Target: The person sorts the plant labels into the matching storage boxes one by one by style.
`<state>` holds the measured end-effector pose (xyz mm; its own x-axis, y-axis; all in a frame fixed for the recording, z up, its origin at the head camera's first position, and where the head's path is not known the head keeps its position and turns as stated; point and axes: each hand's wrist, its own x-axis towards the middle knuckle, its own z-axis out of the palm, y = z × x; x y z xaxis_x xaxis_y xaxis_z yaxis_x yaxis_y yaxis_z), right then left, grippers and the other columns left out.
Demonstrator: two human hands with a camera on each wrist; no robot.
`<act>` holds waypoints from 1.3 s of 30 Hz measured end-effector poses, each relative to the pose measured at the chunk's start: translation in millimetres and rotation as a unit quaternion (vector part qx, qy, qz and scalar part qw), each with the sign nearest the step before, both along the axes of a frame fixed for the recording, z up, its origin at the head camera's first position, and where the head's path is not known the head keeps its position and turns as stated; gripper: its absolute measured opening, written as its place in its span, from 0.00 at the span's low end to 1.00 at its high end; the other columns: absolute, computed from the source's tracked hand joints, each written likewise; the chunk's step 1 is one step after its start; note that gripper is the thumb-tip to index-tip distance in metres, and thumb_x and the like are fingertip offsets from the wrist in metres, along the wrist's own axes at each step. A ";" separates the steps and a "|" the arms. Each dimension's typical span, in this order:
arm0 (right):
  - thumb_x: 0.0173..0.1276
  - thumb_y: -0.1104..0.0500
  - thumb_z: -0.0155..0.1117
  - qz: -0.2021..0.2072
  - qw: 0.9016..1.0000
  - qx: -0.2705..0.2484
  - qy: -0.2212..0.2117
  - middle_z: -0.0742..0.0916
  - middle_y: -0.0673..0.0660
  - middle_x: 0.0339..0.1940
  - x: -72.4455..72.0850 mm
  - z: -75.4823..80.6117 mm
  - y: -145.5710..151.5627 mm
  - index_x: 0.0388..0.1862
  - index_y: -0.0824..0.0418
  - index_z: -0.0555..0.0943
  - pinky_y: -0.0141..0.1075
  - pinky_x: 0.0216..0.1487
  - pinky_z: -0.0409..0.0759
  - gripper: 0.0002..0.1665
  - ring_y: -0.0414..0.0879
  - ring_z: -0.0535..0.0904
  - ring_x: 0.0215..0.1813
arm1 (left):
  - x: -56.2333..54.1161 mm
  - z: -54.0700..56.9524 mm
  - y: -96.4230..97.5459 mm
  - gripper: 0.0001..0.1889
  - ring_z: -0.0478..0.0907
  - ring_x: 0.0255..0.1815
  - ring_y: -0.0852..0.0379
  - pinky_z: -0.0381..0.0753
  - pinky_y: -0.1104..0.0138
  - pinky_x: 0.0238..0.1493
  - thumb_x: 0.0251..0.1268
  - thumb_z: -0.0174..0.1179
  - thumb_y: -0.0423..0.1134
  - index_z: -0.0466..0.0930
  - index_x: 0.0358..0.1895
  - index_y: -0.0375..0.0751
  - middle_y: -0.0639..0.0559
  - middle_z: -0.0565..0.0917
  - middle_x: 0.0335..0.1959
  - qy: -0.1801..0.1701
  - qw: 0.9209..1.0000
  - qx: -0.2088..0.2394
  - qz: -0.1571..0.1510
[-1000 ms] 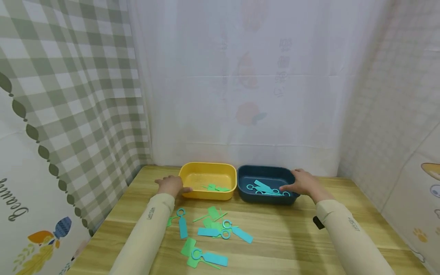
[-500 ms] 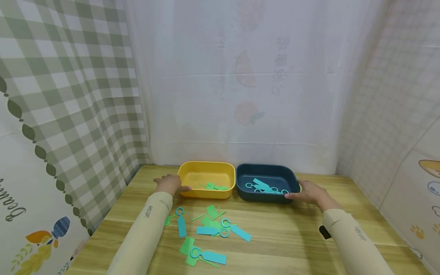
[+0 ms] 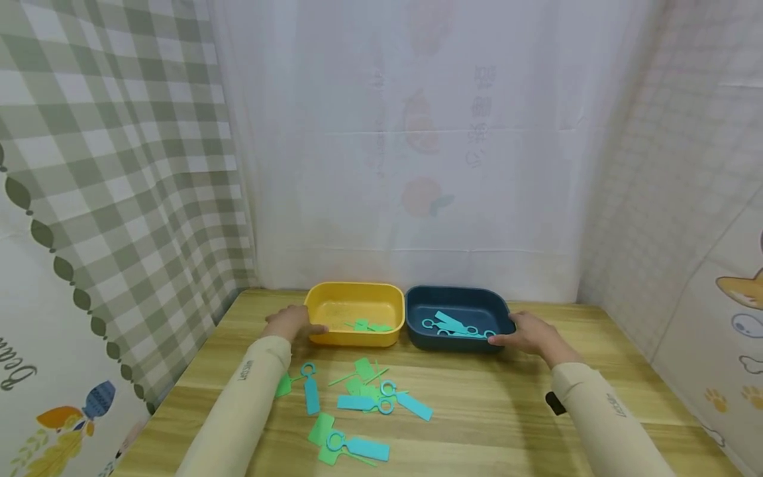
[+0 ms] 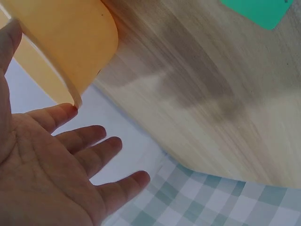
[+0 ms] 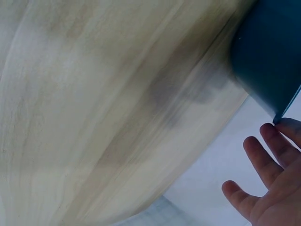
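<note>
A yellow bin [image 3: 354, 339] and a dark blue bin [image 3: 456, 343] stand side by side at the back of the table. My left hand [image 3: 292, 323] is at the yellow bin's left end, its thumb and index fingertip on the rim and the other fingers spread in the left wrist view. At the blue bin's right end, my right hand [image 3: 529, 336] touches the rim with fingertips, fingers extended, thumb near the front corner. Green tags [image 3: 362, 324] with thin stems lie in the yellow bin. Blue tags [image 3: 450, 322] with ring ends lie in the other.
Several loose blue tags [image 3: 366, 448] and green tags [image 3: 322, 427] lie scattered on the wooden table [image 3: 465, 424], left of centre, in front of the bins. A white curtain [image 3: 334, 199] hangs behind, and a checked cloth [image 3: 137, 172] hangs at the left.
My right hand has moved from over the blue bin's right rim to its outer right end, lower and slightly right. The left hand stays at the yellow bin. The view has shifted slightly.
</note>
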<state>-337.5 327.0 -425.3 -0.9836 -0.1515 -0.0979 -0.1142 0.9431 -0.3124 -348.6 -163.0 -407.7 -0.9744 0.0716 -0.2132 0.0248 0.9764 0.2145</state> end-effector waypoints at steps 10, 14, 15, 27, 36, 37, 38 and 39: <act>0.58 0.32 0.70 -0.001 1.000 0.005 0.003 0.66 0.82 0.68 -3.8 0.3 -4.8 0.68 0.80 0.65 0.71 0.59 0.64 0.60 0.77 0.63 0.66 | -6.6 -9.7 -14.7 0.37 0.60 0.68 0.22 0.66 0.31 0.57 0.71 0.56 0.59 0.69 0.68 0.29 0.19 0.57 0.70 0.018 0.997 0.070 -0.002; 0.59 0.33 0.70 -0.002 1.000 0.021 0.000 0.68 0.81 0.67 -5.1 2.3 -6.9 0.69 0.78 0.65 0.72 0.58 0.64 0.59 0.77 0.64 0.66 | -9.2 -11.2 -32.4 0.41 0.57 0.70 0.23 0.63 0.33 0.62 0.74 0.51 0.58 0.59 0.72 0.23 0.19 0.52 0.73 0.026 0.997 0.067 0.006; 0.59 0.33 0.70 -0.002 1.000 0.026 -0.001 0.68 0.80 0.67 -5.6 2.8 -7.3 0.69 0.78 0.65 0.72 0.57 0.65 0.59 0.76 0.64 0.66 | -8.9 -11.6 -37.5 0.42 0.57 0.70 0.23 0.63 0.33 0.63 0.74 0.51 0.58 0.58 0.71 0.21 0.19 0.52 0.72 0.029 0.998 0.064 0.005; 0.57 0.33 0.71 -0.005 0.998 0.052 -0.017 0.71 0.78 0.67 -7.4 8.8 -11.5 0.71 0.75 0.64 0.74 0.56 0.63 0.60 0.75 0.66 0.66 | 25.2 -35.8 -77.6 0.33 0.55 0.70 0.22 0.57 0.31 0.64 0.71 0.60 0.51 0.70 0.67 0.28 0.19 0.56 0.71 0.015 0.994 0.080 -0.068; 0.58 0.34 0.72 -0.010 0.998 0.051 -0.018 0.70 0.78 0.67 -5.8 11.2 -13.4 0.72 0.75 0.63 0.74 0.57 0.62 0.59 0.75 0.66 0.66 | 57.3 -63.1 -100.5 0.38 0.61 0.68 0.23 0.62 0.32 0.61 0.58 0.68 0.59 0.75 0.62 0.32 0.22 0.64 0.68 0.049 0.991 0.052 -0.115; 0.57 0.34 0.72 -0.010 0.998 0.051 -0.018 0.70 0.78 0.67 -6.0 11.3 -13.3 0.72 0.75 0.63 0.74 0.57 0.62 0.60 0.75 0.66 0.66 | 60.0 -65.0 -101.7 0.39 0.60 0.68 0.23 0.61 0.32 0.61 0.56 0.69 0.60 0.76 0.62 0.32 0.22 0.63 0.68 0.052 0.991 0.049 -0.117; 0.57 0.34 0.72 -0.010 0.998 0.052 -0.018 0.70 0.78 0.67 -6.3 11.3 -13.0 0.72 0.75 0.63 0.74 0.57 0.62 0.60 0.75 0.66 0.66 | 62.7 -66.8 -102.3 0.40 0.60 0.68 0.23 0.61 0.31 0.62 0.55 0.69 0.61 0.76 0.62 0.33 0.22 0.63 0.68 0.055 0.990 0.048 -0.118; 0.57 0.33 0.72 -0.010 0.998 0.052 -0.018 0.70 0.78 0.67 -6.5 11.3 -12.7 0.72 0.75 0.63 0.74 0.57 0.62 0.60 0.75 0.66 0.66 | 64.9 -68.3 -102.4 0.41 0.60 0.68 0.23 0.61 0.31 0.61 0.53 0.70 0.62 0.76 0.62 0.32 0.22 0.63 0.68 0.060 0.990 0.050 -0.121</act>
<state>-343.9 314.3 -414.0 -0.9821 -0.1181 -0.1470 -0.0845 0.9726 -0.2165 -283.7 -265.3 -476.0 -0.9439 0.3209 -0.0775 0.2864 0.9129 0.2909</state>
